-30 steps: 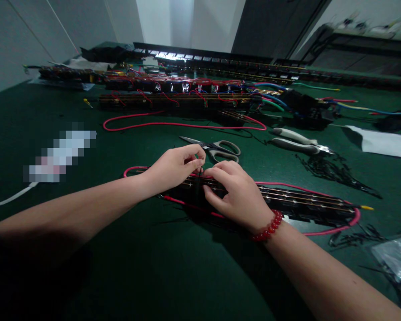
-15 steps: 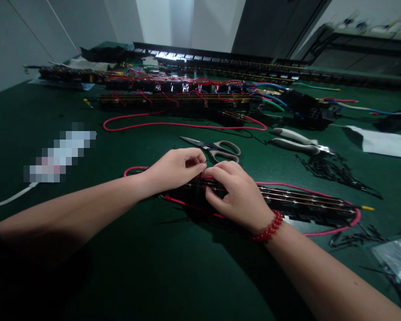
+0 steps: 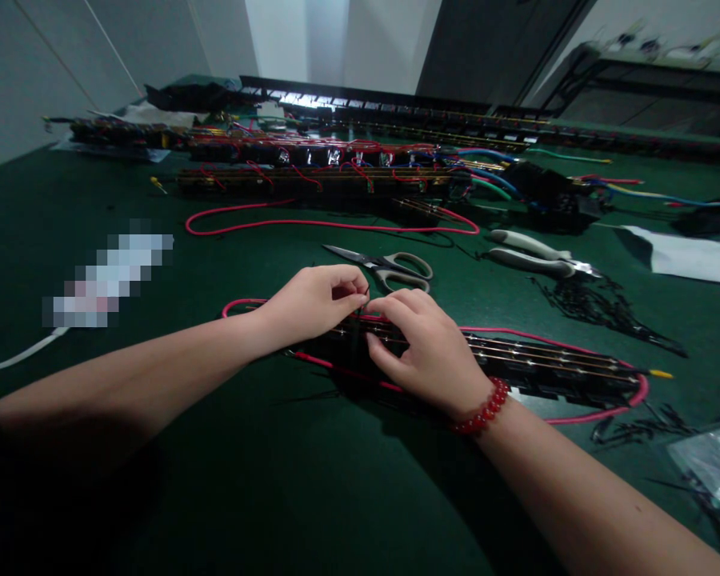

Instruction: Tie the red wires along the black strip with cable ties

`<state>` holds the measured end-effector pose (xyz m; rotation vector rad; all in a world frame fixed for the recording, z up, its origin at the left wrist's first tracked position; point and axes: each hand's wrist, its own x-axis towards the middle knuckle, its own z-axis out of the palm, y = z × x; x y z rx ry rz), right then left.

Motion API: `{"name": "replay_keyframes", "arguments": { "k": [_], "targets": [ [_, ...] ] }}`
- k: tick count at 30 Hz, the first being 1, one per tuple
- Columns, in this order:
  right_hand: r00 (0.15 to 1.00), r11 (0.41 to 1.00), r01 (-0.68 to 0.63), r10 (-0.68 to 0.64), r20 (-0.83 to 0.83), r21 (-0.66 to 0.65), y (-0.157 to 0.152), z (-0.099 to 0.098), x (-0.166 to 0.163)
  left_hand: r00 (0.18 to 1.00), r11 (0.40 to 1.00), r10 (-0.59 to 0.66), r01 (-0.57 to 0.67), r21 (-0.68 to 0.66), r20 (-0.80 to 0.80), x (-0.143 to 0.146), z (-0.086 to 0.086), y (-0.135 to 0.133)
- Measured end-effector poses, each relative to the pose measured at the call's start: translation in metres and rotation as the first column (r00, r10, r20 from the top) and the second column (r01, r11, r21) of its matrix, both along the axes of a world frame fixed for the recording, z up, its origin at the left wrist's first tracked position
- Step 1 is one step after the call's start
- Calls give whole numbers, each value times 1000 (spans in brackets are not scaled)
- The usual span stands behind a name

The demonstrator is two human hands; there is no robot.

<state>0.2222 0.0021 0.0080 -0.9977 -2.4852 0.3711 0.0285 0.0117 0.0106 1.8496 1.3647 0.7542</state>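
Observation:
A long black strip assembly (image 3: pixel 552 366) with thin copper-coloured rods lies before me, a red cable (image 3: pixel 516 331) running along and round it. A thin black cable tie (image 3: pixel 356 334) circles it near its left part. My left hand (image 3: pixel 324 300) is closed in a pinch above the strip, thumb and forefinger on the tie's end. My right hand (image 3: pixel 429 344), with a red bead bracelet at the wrist, grips the strip just right of the tie, thumb on the near side and fingers on the far side. Its lower fingers are partly hidden.
Grey-handled scissors (image 3: pixel 399 270) lie just beyond my hands. Cutting pliers (image 3: pixel 537 254) and a heap of black ties (image 3: pixel 600 312) are to the right. A clear plastic bag (image 3: pixel 714 472) lies at the right edge. More wired strips (image 3: pixel 318 181) stretch across the back.
My left fingertips have shifted very slightly at the cable tie. My right thumb has moved a little to the left. Everything else is unchanged.

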Motion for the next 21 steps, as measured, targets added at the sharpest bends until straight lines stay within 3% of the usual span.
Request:
{"name": "replay_keyframes", "arguments": {
  "k": [21],
  "targets": [
    [1000,1000,-6,6,11,10,0,1,-1,997,999,18,-15,41,-81,-1,-2,-2]
  ]
}}
